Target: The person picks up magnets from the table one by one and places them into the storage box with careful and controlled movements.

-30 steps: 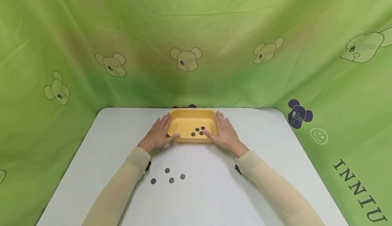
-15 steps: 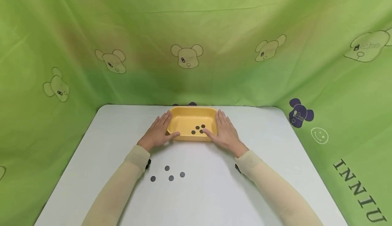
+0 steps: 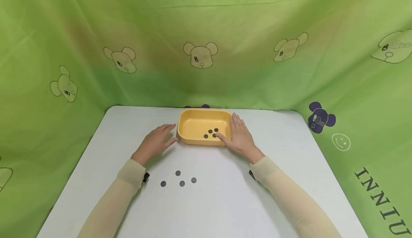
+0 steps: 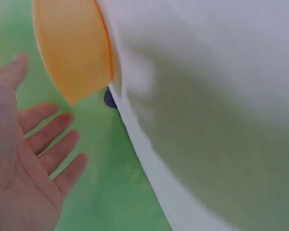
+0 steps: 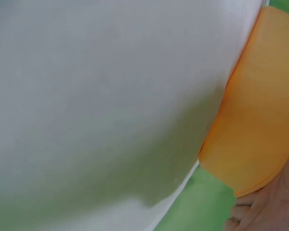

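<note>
A yellow rectangular tray (image 3: 202, 142) stands near the back of the table in the head view. Several small dark round discs (image 3: 206, 136) lie inside it, toward its front right. My right hand (image 3: 240, 137) rests along the tray's right end with straight fingers, its thumb reaching over the front rim. My left hand (image 3: 156, 142) is off the tray's left end, a small gap from it, fingers extended and holding nothing. The left wrist view shows this hand's spread fingers (image 4: 67, 174) beside the tray's wall (image 4: 77, 48). More dark discs (image 3: 182, 183) lie on the table in front of the tray.
The white table (image 3: 225, 202) has its back edge just behind the tray. A green cloth (image 3: 151, 27) with printed bear heads hangs behind and on both sides. Both forearms, in pale sleeves (image 3: 283, 195), reach in from the front.
My left hand has let go of the tray's left end and drawn back to the left. The right hand stays against the tray. The head view has shifted slightly.
</note>
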`<action>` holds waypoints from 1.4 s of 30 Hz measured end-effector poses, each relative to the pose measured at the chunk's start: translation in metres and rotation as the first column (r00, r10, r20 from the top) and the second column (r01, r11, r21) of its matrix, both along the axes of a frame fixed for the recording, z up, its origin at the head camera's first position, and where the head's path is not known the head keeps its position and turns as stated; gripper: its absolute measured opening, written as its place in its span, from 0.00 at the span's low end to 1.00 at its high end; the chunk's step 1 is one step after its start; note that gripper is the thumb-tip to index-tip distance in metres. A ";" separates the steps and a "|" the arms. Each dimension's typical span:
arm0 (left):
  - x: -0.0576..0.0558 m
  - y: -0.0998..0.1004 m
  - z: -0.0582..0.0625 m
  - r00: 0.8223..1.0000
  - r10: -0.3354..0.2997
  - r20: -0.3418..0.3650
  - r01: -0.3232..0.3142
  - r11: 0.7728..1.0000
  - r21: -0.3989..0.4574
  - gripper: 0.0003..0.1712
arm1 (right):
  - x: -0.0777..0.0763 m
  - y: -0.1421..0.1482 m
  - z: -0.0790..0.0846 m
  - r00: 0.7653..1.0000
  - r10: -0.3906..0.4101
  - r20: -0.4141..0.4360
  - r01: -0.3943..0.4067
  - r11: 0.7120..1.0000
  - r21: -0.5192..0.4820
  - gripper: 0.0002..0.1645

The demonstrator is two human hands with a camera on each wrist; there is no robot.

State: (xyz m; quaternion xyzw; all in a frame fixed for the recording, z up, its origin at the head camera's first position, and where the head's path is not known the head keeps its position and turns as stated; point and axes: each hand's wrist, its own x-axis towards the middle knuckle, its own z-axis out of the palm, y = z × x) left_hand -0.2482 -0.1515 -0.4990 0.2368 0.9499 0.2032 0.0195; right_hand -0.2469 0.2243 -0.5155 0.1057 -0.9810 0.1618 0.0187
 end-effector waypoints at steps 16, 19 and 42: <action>0.065 -0.034 -0.006 0.987 -0.144 0.067 0.144 0.990 0.002 0.18 | -0.001 -0.004 -0.007 0.999 0.024 -0.026 -0.023 1.000 0.021 0.69; 0.074 -0.037 -0.008 0.983 -0.167 0.074 0.167 0.986 0.001 0.17 | 0.000 -0.004 -0.007 1.000 0.022 -0.015 -0.022 1.000 0.015 0.69; 0.101 -0.044 -0.016 0.935 -0.238 0.264 0.228 0.971 0.066 0.16 | -0.004 0.001 -0.002 1.000 0.023 -0.011 -0.023 1.000 -0.002 0.69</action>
